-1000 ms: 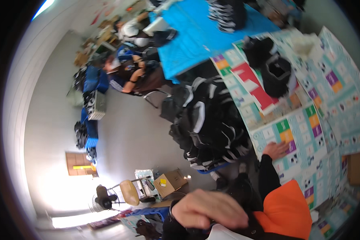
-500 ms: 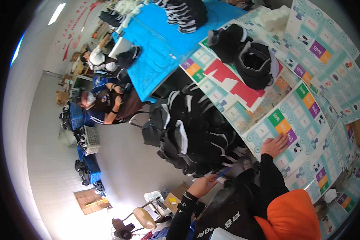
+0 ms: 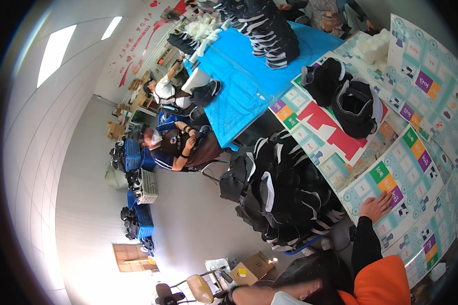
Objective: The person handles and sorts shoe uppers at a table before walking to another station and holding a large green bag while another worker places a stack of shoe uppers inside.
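Observation:
My right hand point(image 3: 376, 206) lies flat with fingers spread on the printed white-and-teal sheet point(image 3: 361, 188) covering the table. Low in the picture, my left hand point(image 3: 305, 290) is smeared by motion in front of my dark apron; its fingers cannot be made out. Farther along the table sit two cap-like black fabric pieces, one with its hollow and grey edge point(image 3: 359, 109) showing, the other point(image 3: 324, 81) behind it. A large pile of similar black pieces point(image 3: 275, 193) with grey-white edges rests beside the table, over a blue bar point(image 3: 305, 245).
A blue-covered table point(image 3: 234, 76) bears tall stacks of black pieces point(image 3: 264, 30). Co-workers sit on its left side, one point(image 3: 180, 145) near and one point(image 3: 165, 89) farther off. Crates point(image 3: 146, 186) line the wall. A cardboard box point(image 3: 252, 267) and a fan point(image 3: 168, 295) stand at lower left.
My left hand has left the blue bar by the pile and come back toward my body. My right hand stays flat on the sheet. The whole view has shifted.

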{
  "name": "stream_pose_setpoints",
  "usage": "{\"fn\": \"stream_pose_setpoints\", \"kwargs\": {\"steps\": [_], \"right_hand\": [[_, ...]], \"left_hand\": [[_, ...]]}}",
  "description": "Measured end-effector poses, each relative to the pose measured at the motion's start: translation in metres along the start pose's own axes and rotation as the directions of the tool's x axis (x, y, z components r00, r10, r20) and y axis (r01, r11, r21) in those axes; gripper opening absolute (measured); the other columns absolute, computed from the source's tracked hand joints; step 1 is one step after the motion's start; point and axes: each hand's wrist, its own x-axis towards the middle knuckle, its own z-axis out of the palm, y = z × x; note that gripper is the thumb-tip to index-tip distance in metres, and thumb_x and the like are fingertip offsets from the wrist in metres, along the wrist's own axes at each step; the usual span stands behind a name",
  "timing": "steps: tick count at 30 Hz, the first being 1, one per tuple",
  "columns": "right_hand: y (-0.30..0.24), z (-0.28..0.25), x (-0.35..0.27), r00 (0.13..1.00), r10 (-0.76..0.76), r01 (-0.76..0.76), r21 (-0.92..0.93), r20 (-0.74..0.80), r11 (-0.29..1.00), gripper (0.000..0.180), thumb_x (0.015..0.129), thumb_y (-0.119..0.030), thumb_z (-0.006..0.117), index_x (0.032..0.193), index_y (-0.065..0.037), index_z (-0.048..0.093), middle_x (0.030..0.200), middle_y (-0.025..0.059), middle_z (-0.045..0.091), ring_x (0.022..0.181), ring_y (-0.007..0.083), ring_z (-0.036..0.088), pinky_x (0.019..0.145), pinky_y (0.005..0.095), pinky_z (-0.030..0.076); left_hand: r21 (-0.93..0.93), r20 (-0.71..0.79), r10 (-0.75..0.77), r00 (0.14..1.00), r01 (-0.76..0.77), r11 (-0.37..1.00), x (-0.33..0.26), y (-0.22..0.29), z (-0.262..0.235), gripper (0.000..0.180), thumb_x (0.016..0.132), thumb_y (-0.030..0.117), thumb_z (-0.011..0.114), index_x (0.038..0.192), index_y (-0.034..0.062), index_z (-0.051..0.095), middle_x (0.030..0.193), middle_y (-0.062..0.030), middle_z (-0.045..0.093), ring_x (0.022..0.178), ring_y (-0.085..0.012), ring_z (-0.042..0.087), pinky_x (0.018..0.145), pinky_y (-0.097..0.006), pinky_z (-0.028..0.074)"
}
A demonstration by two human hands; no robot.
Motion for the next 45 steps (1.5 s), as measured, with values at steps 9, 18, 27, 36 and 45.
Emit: {"fn": "stream_pose_setpoints", "kwargs": {"steps": [9, 18, 27, 36, 45], "right_hand": [[0.002, -0.010, 0.002, 0.990, 0.041, -0.029, -0.089, 0.133, 0.996, 0.062, 0.097, -0.029, 0.042, 0.153, -0.006, 0.031, 0.163, 0.0134, 0.026, 0.153, 0.0276, 0.021, 0.121, 0.0531, 0.020], [0.001, -0.012, -0.003, 0.991, 0.037, -0.025, -0.093, 0.126, 0.995, 0.060, 0.098, -0.030, 0.042, 0.153, -0.008, 0.032, 0.162, 0.0128, 0.028, 0.152, 0.0280, 0.023, 0.120, 0.0535, 0.022], [-0.014, -0.018, -0.006, 0.990, -0.001, 0.026, -0.177, 0.140, 0.984, 0.054, 0.098, -0.031, 0.043, 0.147, -0.010, 0.039, 0.157, 0.0105, 0.037, 0.149, 0.0271, 0.030, 0.115, 0.0543, 0.028], [0.006, 0.015, -0.015, 0.999, -0.008, 0.020, -0.303, 0.040, 0.953, 0.054, 0.099, -0.037, 0.036, 0.147, -0.012, 0.040, 0.158, 0.0122, 0.036, 0.147, 0.0298, 0.033, 0.114, 0.0598, 0.025], [0.003, 0.039, -0.016, 0.958, -0.101, 0.043, -0.211, -0.268, 0.976, 0.048, 0.094, -0.035, 0.042, 0.133, -0.010, 0.055, 0.145, 0.0122, 0.052, 0.136, 0.0301, 0.047, 0.105, 0.0608, 0.038]], "left_hand": [[-0.062, 0.187, 0.160, 0.969, -0.151, 0.987, 0.002, 0.022, 0.042, 0.086, 0.089, 0.044, 0.074, 0.153, 0.0001, 0.035, 0.151, -0.0224, 0.044, 0.139, -0.0355, 0.045, 0.113, -0.043, 0.038], [-0.042, 0.249, 0.188, 0.950, -0.183, 0.982, -0.013, 0.024, 0.061, 0.085, 0.090, 0.044, 0.073, 0.152, -0.0009, 0.037, 0.151, -0.0226, 0.044, 0.140, -0.0362, 0.044, 0.113, -0.045, 0.036], [0.025, 0.260, 0.278, 0.925, -0.295, 0.955, -0.046, 0.023, 0.084, 0.084, 0.091, 0.045, 0.072, 0.151, -0.0019, 0.038, 0.152, -0.0228, 0.044, 0.140, -0.0368, 0.043, 0.114, -0.046, 0.035], [0.114, 0.339, 0.360, 0.869, -0.418, 0.901, -0.068, 0.017, 0.104, 0.082, 0.091, 0.046, 0.070, 0.150, -0.0029, 0.039, 0.152, -0.0231, 0.044, 0.141, -0.0375, 0.043, 0.115, -0.047, 0.034], [0.288, 0.256, 0.248, 0.934, -0.318, 0.903, -0.120, 0.031, 0.103, 0.081, 0.092, 0.047, 0.069, 0.148, -0.0039, 0.040, 0.152, -0.0233, 0.043, 0.142, -0.0382, 0.042, 0.116, -0.049, 0.032]]}}
